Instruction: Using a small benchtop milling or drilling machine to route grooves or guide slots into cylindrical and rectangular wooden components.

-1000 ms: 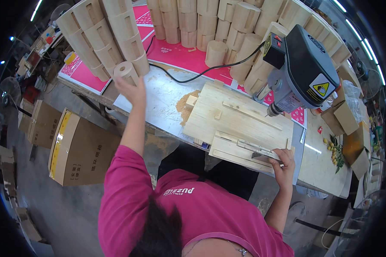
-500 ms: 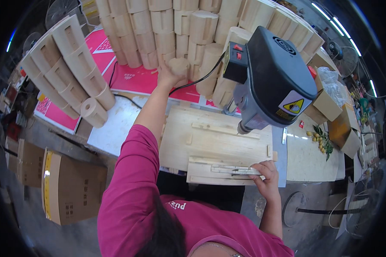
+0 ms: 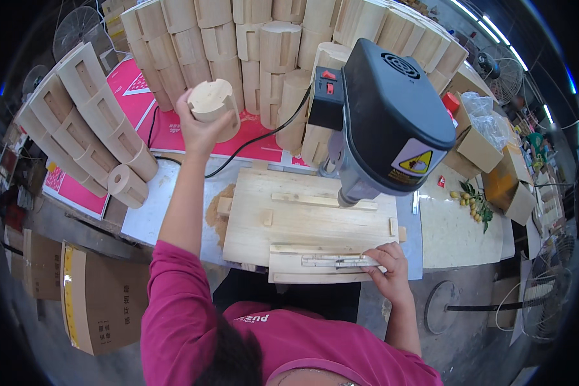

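My left hand (image 3: 201, 130) is wrapped round a pale wooden cylinder (image 3: 213, 98) with notches cut in its top rim, raised in front of the stacked cylinders. At the front of the bench, my right hand (image 3: 390, 267) pinches the right end of a narrow silvery slotted strip (image 3: 331, 260). That strip lies along a small wooden board with raised edges (image 3: 286, 270). Behind it is a larger wooden board (image 3: 248, 212) with thin battens fixed on top. A black drill press head (image 3: 399, 116) overhangs this board; its lower tip is partly hidden.
Tall stacks of wooden cylinders (image 3: 280, 48) line the back, with more grooved ones (image 3: 103, 106) at left. One short cylinder (image 3: 127, 185) lies beside them. A black cable (image 3: 251, 149) crosses the pink sheet. Yellow fruit with leaves (image 3: 475, 202) and open cartons (image 3: 479, 145) sit at right.
My left hand has brought the cylinder up and leftward, away from the stacks. My right hand keeps its hold on the strip. The whole view has shifted slightly.
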Action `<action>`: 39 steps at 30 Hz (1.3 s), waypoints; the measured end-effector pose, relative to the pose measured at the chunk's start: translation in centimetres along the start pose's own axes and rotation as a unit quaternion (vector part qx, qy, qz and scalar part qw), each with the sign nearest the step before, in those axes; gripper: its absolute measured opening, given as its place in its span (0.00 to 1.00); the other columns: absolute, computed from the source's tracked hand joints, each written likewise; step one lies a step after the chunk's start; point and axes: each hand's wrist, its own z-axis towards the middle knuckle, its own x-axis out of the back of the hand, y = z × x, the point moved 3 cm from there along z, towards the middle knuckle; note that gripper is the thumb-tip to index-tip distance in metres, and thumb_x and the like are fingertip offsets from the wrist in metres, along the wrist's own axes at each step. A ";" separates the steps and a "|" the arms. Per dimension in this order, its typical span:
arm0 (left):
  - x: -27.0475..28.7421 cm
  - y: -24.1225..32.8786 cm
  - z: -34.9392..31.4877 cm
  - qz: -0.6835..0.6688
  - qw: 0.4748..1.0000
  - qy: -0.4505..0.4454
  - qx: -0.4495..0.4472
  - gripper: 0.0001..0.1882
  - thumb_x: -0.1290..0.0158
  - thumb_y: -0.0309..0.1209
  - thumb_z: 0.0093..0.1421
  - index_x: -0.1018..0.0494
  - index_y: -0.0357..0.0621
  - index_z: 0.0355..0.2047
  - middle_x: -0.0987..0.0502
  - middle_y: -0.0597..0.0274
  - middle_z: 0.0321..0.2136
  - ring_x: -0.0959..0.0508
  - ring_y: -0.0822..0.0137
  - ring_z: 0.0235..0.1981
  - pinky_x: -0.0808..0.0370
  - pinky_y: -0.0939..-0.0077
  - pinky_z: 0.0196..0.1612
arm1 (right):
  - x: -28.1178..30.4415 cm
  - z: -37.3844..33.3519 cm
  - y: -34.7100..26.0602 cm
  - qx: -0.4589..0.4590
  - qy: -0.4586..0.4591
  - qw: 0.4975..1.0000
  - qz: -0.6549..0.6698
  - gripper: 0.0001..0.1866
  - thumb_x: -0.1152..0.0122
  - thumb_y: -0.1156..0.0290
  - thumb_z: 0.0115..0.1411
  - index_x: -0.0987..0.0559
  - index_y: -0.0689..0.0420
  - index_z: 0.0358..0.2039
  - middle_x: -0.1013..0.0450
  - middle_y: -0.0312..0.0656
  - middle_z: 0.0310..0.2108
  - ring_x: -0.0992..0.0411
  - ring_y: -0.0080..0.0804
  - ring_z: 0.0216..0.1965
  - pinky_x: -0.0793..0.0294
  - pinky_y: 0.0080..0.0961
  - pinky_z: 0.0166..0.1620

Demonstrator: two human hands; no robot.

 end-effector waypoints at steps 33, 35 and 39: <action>1.2 17.8 -19.9 0.347 0.696 -0.605 -0.173 0.49 0.37 0.34 0.29 0.43 0.41 0.56 0.30 0.52 0.36 0.25 0.53 0.36 0.30 0.64 0.37 | -0.2 -0.4 1.5 0.009 -0.030 0.999 0.022 0.16 0.34 0.76 0.42 0.23 0.58 0.36 0.29 0.40 0.30 0.33 0.37 0.37 0.35 0.30 0.41; 0.8 17.6 -19.9 0.338 0.709 -0.596 -0.166 0.51 0.36 0.36 0.28 0.44 0.40 0.57 0.29 0.51 0.36 0.26 0.53 0.37 0.31 0.63 0.39 | -0.2 -0.5 1.2 0.014 -0.010 1.000 0.012 0.16 0.34 0.76 0.42 0.23 0.58 0.36 0.29 0.40 0.30 0.33 0.37 0.36 0.35 0.29 0.40; -0.1 17.7 -20.0 0.268 0.749 -0.583 -0.167 0.57 0.33 0.43 0.28 0.48 0.40 0.59 0.27 0.50 0.38 0.26 0.51 0.40 0.34 0.61 0.47 | -0.4 -0.5 1.2 0.027 -0.003 1.000 0.008 0.17 0.34 0.76 0.42 0.23 0.58 0.36 0.29 0.40 0.29 0.33 0.38 0.35 0.34 0.29 0.39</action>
